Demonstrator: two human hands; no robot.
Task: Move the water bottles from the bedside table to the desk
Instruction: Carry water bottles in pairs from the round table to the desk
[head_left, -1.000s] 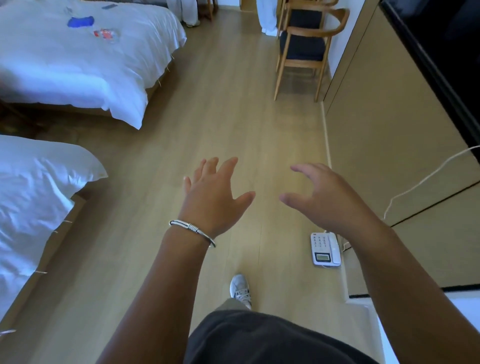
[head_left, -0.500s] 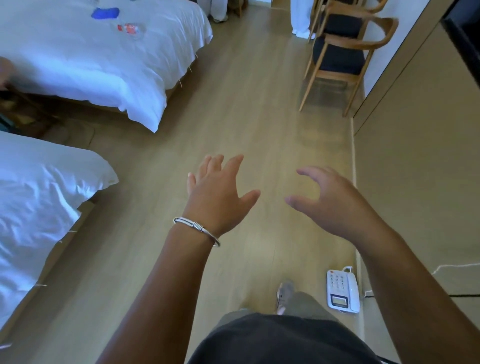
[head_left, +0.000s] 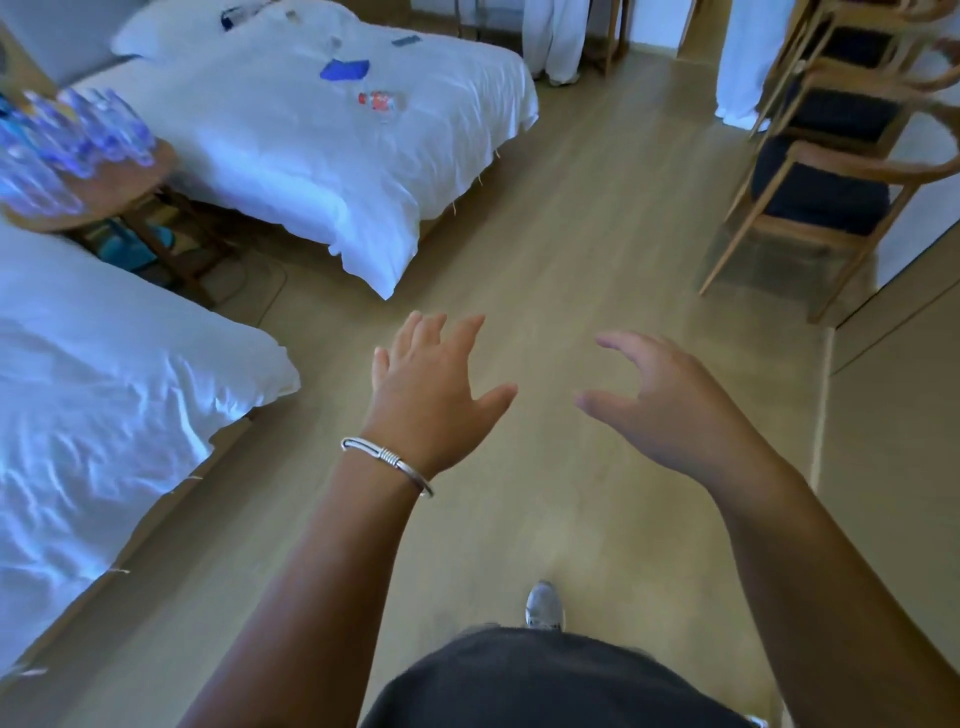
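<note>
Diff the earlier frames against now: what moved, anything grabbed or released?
The view swung left: the bedside table with its blurred water bottles has come into frame, and the phone on the floor has dropped out. Nothing grabbed or released. The left hand and right hand stay open, empty, held out over the floor.

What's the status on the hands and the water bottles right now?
Left hand and right hand open, holding nothing. Water bottles blurred, on the bedside table, far left, out of reach. Bare floor ahead; near bed alongside.
</note>
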